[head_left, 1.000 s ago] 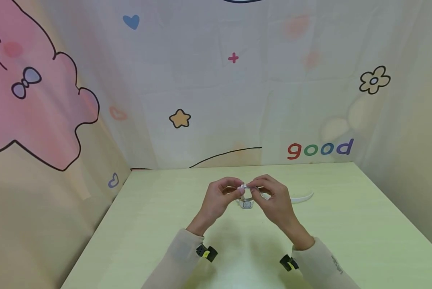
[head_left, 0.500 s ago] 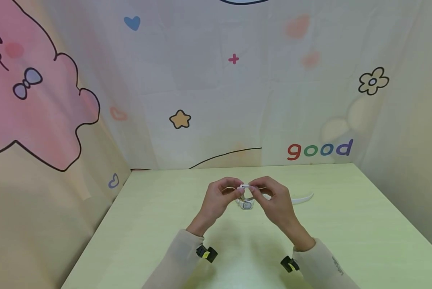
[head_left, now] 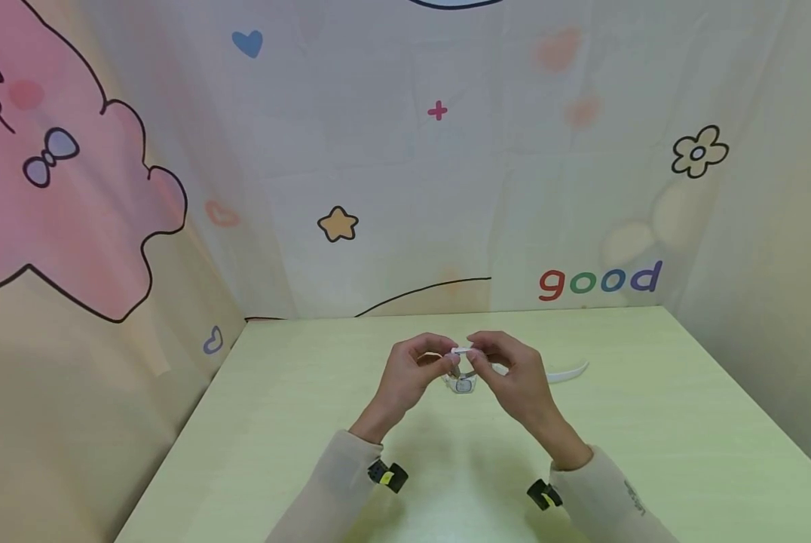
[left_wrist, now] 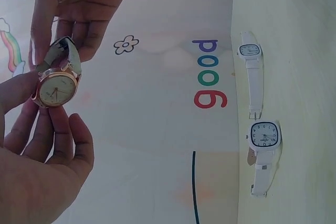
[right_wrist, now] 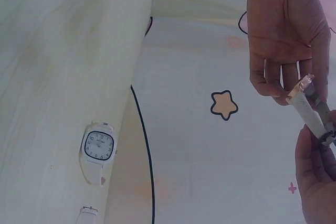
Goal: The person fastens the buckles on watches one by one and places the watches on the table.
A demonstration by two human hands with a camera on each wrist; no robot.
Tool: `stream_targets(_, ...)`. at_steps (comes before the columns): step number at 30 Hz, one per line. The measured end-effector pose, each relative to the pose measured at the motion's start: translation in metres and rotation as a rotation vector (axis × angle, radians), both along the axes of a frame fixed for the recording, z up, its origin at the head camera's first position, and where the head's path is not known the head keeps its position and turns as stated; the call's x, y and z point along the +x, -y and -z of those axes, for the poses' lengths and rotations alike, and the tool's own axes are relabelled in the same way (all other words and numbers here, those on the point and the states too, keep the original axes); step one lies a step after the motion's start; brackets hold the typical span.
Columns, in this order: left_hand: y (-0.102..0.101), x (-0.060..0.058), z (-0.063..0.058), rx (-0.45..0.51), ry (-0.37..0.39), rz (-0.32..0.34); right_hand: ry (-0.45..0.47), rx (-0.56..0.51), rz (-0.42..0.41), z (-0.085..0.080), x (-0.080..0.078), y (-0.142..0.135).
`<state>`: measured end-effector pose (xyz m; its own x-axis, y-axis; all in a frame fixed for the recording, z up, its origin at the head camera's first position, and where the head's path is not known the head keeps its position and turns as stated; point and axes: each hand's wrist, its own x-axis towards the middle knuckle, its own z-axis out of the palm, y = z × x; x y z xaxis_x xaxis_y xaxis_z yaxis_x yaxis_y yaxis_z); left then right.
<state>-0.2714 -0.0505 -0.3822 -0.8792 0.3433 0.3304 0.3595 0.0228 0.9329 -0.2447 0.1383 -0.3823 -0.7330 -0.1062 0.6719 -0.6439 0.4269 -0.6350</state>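
A wristwatch with a round rose-gold case (left_wrist: 56, 88) and a pale strap is held up between both hands, above the table. My left hand (head_left: 405, 377) pinches it by the case between thumb and fingers. My right hand (head_left: 517, 373) pinches the strap near its dark buckle (right_wrist: 328, 137), seen in the right wrist view. The strap forms a loop, partly hidden by the fingers. Below the hands, a white watch with a squarish dial (left_wrist: 264, 134) lies on the table. A second, smaller-looking white watch (left_wrist: 250, 50) lies in line with it.
The pale green table (head_left: 276, 422) reaches back to a printed cloth backdrop (head_left: 392, 151). One white strap end (head_left: 568, 373) shows to the right of my right hand. Something small and brown (left_wrist: 251, 156) sits beside the squarish watch. Black wrist mounts (head_left: 388, 477) are on both sleeves.
My right fingertips have drawn slightly right, away from the left ones, and more of the held watch shows between them. Both arms stay nearly still; the watches on the table have not moved.
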Motion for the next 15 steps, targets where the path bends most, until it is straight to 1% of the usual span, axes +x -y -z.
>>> stream_targets(3,-0.0005,0.0,-0.0001,0.014,-0.003,-0.014,0.017,-0.023,0.01,0.0008,0.0006,-0.0001)
stream_targets(6,-0.0003,-0.0004,0.0001,0.016,-0.008,-0.017,0.009,-0.024,0.019,0.0004,0.001,0.0001)
stream_targets(11,0.001,-0.0001,0.0003,0.014,0.0,0.005,-0.024,-0.01,0.023,-0.0002,0.0003,0.0)
stream_targets(15,0.0018,-0.0009,0.0009,0.006,0.007,0.014,-0.033,-0.006,0.008,-0.001,-0.0001,0.0001)
